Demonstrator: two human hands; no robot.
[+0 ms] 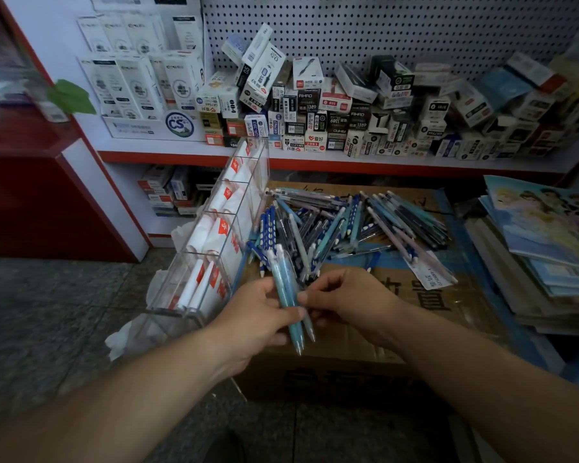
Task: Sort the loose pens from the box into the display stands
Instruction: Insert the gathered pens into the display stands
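Both hands meet over the near edge of a cardboard box (415,305). The left hand (258,315) grips a small bundle of light-blue pens (286,289), tips pointing toward the person, and the right hand (345,295) pinches the same bundle. Behind them a loose pile of pens (348,222) lies on the box top. A clear display stand (221,235) with divided compartments leans just left of the pile. Stacked notebooks (542,235) crowd the right, and small pen cartons (348,108) fill the shelf (315,158) behind.

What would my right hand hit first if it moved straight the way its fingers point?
The light-blue pens gripped by the left hand: the right hand points left at them, fingertips seemingly pinching one, though depth is unclear.
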